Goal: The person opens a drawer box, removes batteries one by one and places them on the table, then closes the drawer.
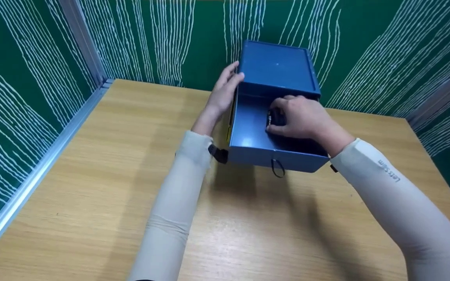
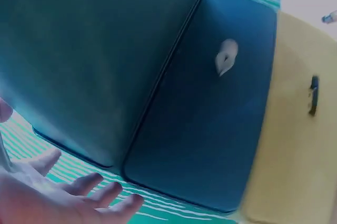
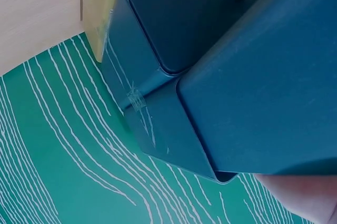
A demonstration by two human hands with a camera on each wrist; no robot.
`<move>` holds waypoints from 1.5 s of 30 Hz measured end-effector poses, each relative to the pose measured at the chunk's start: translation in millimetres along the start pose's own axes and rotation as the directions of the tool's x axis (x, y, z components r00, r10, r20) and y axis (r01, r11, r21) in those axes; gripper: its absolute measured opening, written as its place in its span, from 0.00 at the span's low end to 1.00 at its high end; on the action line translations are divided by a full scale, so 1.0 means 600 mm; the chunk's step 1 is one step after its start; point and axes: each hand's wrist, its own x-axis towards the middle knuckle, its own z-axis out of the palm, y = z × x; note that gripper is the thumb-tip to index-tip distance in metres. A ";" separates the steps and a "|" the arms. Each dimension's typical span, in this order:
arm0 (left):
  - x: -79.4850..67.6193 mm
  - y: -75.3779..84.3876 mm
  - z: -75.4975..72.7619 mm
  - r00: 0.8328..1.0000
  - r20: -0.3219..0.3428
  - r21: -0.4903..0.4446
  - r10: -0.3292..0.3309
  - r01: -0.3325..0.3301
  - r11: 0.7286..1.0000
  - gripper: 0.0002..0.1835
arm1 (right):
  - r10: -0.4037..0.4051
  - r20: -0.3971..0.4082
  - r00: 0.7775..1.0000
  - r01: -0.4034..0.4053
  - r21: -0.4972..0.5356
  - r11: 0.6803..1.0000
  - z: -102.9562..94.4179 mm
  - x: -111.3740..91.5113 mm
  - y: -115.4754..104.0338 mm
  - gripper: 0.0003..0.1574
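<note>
Dark object (image 1: pixel 277 118): is lying inside the open drawer (image 1: pixel 256 157), mostly covered by the right hand (image 1: pixel 301 117); its kind cannot be told.
Right hand: is gripping the dark object between thumb and curled fingers, the wrist lying over the drawer's right wall.
Left hand (image 1: pixel 223 92): is extending parted fingers at the left side of the drawer cabinet (image 1: pixel 277 64), grasping nothing; firm contact cannot be told.
Drop hazard: the dark object could be slipping back onto the drawer floor, the likely cause being a grip at its edges only.
Snag hazard: the right wrist or sleeve could be catching the side wall, the cause being a lift at too low an angle.
Tipping hazard: the cabinet could be tilting toward the person, the cause being downward load on the projecting drawer with little bracing from the left hand.
Hand count: two are showing.
Drawer count: three are showing; one is standing open, while one blue drawer (image 2: pixel 197 116) and one yellow drawer (image 2: pixel 289 134) are sitting closed.
Pull count: three are showing, one per drawer front.
Dark object count: one is showing.
Table (image 1: pixel 92 168) count: one is supporting the cabinet.
</note>
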 end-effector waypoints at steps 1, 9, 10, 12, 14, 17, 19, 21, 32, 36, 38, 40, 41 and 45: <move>0.006 0.001 0.000 1.000 0.000 0.006 -0.008 0.008 1.000 0.26 | -0.007 -0.008 1.000 0.007 0.001 1.000 0.002 0.000 -0.001 0.38; 0.015 0.017 0.004 0.998 0.046 0.017 -0.045 0.045 0.999 0.23 | -0.039 -0.069 0.997 0.039 -0.003 0.999 0.006 0.001 -0.001 0.30; 0.013 0.018 0.004 0.998 0.054 0.031 -0.024 0.023 0.999 0.22 | -0.043 -0.070 0.997 0.042 -0.003 0.999 0.006 0.002 -0.001 0.29; 0.010 0.018 0.005 0.998 0.069 0.054 0.012 -0.016 0.998 0.20 | -0.045 -0.069 0.997 0.044 -0.004 0.999 0.005 0.002 -0.001 0.28; 0.008 0.016 0.006 0.996 0.074 0.069 0.046 -0.051 0.996 0.19 | -0.041 -0.063 0.997 0.041 -0.003 0.999 0.005 0.002 -0.001 0.28; 0.007 0.013 0.009 0.995 0.069 0.075 0.073 -0.078 0.994 0.17 | -0.029 -0.051 0.998 0.030 0.007 1.000 0.004 0.002 -0.001 0.27; 0.006 0.012 0.011 0.994 0.060 0.081 0.088 -0.092 0.992 0.17 | -0.022 -0.045 0.999 0.023 0.018 1.000 0.003 0.001 -0.002 0.27; 0.005 0.012 0.011 0.994 0.055 0.083 0.094 -0.098 0.992 0.17 | -0.018 -0.041 0.999 0.019 0.030 0.999 0.002 0.001 -0.002 0.27; 0.008 0.015 0.017 0.992 0.045 0.071 0.115 -0.118 0.990 0.17 | -0.028 -0.087 0.996 0.033 0.051 0.998 -0.008 -0.004 -0.002 0.27; 0.006 0.014 0.017 0.993 0.032 0.081 0.115 -0.118 0.990 0.17 | -0.030 -0.114 0.993 0.038 0.069 0.997 -0.011 -0.009 -0.004 0.26; 0.006 0.013 0.017 0.993 0.029 0.087 0.116 -0.118 0.989 0.17 | -0.029 -0.124 0.992 0.039 0.079 0.996 -0.014 -0.012 -0.005 0.26; 0.005 0.013 0.017 0.993 0.027 0.090 0.116 -0.118 0.989 0.17 | -0.023 -0.130 0.991 0.035 0.089 0.995 -0.018 -0.016 -0.004 0.25; 0.005 0.012 0.017 0.993 0.027 0.091 0.118 -0.120 0.989 0.17 | -0.020 -0.134 0.991 0.033 0.096 0.995 -0.020 -0.018 -0.003 0.25; 0.005 0.010 0.016 0.992 0.030 0.091 0.121 -0.124 0.988 0.16 | 0.007 -0.137 0.990 0.011 0.130 0.991 -0.029 -0.028 0.001 0.26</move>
